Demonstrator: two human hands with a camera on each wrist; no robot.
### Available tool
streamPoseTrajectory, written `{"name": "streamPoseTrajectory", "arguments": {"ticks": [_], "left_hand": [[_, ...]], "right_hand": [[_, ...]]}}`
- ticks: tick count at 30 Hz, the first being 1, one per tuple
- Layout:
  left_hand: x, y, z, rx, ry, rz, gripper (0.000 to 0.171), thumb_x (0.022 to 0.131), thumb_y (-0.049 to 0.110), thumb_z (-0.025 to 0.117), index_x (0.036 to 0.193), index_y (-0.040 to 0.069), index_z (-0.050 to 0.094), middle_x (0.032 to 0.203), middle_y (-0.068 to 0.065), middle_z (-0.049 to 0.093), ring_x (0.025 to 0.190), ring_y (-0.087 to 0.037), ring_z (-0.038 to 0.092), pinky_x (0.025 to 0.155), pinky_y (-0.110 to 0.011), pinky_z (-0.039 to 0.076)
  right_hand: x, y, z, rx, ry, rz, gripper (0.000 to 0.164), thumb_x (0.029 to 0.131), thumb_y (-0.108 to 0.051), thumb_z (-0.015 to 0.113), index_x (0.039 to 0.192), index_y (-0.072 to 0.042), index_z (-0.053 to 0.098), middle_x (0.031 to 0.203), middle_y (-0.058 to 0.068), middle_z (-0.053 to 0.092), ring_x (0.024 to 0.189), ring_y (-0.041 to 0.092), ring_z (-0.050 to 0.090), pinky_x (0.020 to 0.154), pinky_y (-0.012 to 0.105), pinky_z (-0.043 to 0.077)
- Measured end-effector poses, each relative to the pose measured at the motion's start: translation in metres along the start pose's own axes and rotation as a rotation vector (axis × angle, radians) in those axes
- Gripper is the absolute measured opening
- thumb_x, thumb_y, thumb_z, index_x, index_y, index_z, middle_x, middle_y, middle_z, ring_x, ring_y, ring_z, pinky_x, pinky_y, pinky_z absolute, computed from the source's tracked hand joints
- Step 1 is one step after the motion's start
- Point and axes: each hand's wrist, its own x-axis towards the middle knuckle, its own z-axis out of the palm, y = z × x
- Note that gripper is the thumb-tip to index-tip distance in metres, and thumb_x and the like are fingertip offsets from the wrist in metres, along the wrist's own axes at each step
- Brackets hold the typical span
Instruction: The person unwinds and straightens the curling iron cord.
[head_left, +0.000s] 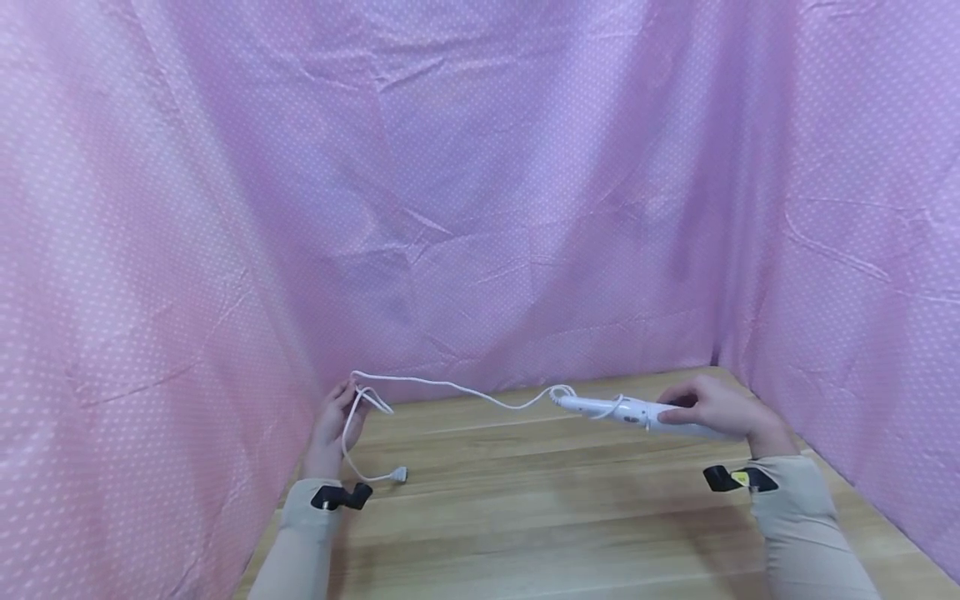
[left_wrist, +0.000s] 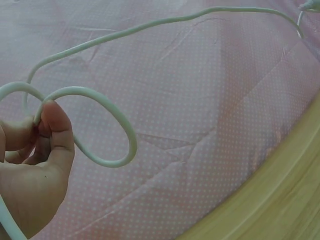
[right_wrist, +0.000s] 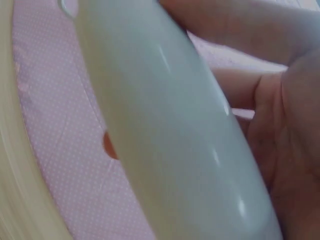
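Observation:
In the head view my right hand [head_left: 716, 406] grips a long white hair straightener [head_left: 600, 407] by its thicker right part, thumb in front. Small controls show midway along its body. Up close in the right wrist view, the smooth white shell [right_wrist: 165, 120] has fingers round its far side. From its left end a white cord [head_left: 465, 388] runs across to my left hand [head_left: 330, 429]. Thumb and fingertips there pinch the cord, and a loop [left_wrist: 131, 135] of it sticks out beside them. The plug [head_left: 400, 475] hangs below the left hand on a free length of cord.
A wooden table [head_left: 540, 517] lies beneath both hands. Pink dotted cloth [head_left: 480, 208] rises along its back and both sides. Each sleeve carries a black wrist mount, one on the left [head_left: 341, 497] and one on the right [head_left: 738, 479].

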Motion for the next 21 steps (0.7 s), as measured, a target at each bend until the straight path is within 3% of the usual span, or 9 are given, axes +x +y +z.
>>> {"name": "streamPoseTrajectory", "arguments": {"ticks": [3, 8, 11, 14, 18, 21], "left_hand": [[-0.003, 0.001, -0.004, 0.009, 0.006, -0.005, 0.014, 0.102, 0.006, 0.042, 0.099, 0.007, 0.056, 0.087, -0.001, 0.061, 0.083, -0.011, 0.061, 0.082, -0.021, 0.051], [-0.008, 0.005, -0.015, -0.065, 0.048, 0.011, 0.008, 0.101, 0.005, 0.045, 0.101, 0.006, 0.053, 0.087, -0.002, 0.061, 0.082, -0.013, 0.063, 0.085, -0.021, 0.052], [-0.01, 0.007, -0.021, -0.125, 0.062, 0.031, 0.004, 0.1, 0.005, 0.047, 0.101, 0.005, 0.051, 0.086, -0.003, 0.059, 0.08, -0.014, 0.063, 0.082, -0.021, 0.053], [-0.011, 0.009, -0.025, -0.117, 0.097, 0.029, 0.004, 0.099, 0.006, 0.048, 0.101, 0.005, 0.052, 0.086, -0.003, 0.058, 0.08, -0.014, 0.062, 0.082, -0.02, 0.052], [-0.01, 0.007, -0.029, 0.082, 0.177, 0.008, 0.005, 0.101, 0.008, 0.044, 0.101, 0.007, 0.049, 0.084, 0.002, 0.059, 0.079, -0.008, 0.06, 0.08, -0.018, 0.052], [-0.009, 0.002, -0.035, 0.335, 0.223, -0.005, 0.007, 0.102, 0.008, 0.044, 0.099, 0.01, 0.049, 0.081, 0.008, 0.06, 0.077, -0.004, 0.059, 0.076, -0.017, 0.052]], "right_hand": [[0.0, 0.004, -0.001, 0.018, 0.071, 0.055, 0.018, 0.082, -0.032, 0.077, 0.093, -0.018, 0.077, 0.08, -0.011, 0.069, 0.069, 0.0, 0.055, 0.061, 0.022, 0.045], [0.0, 0.009, -0.004, 0.108, 0.095, 0.131, 0.026, 0.086, -0.028, 0.074, 0.103, -0.008, 0.075, 0.088, -0.002, 0.072, 0.073, 0.001, 0.058, 0.064, 0.021, 0.048], [-0.001, 0.009, -0.006, 0.109, 0.106, 0.148, 0.03, 0.085, -0.029, 0.074, 0.106, -0.007, 0.074, 0.09, 0.0, 0.072, 0.073, 0.001, 0.057, 0.064, 0.021, 0.047], [-0.002, 0.009, -0.007, 0.102, 0.121, 0.145, 0.033, 0.086, -0.028, 0.073, 0.11, -0.004, 0.073, 0.093, 0.004, 0.073, 0.074, 0.002, 0.056, 0.064, 0.02, 0.047], [-0.002, 0.009, -0.007, 0.073, 0.157, 0.131, 0.033, 0.088, -0.027, 0.072, 0.11, -0.003, 0.072, 0.101, 0.01, 0.073, 0.077, 0.001, 0.056, 0.065, 0.02, 0.046], [-0.001, 0.01, -0.007, 0.053, 0.182, 0.144, 0.031, 0.088, -0.028, 0.072, 0.109, -0.005, 0.073, 0.103, 0.013, 0.072, 0.078, 0.002, 0.056, 0.066, 0.021, 0.046]]}}
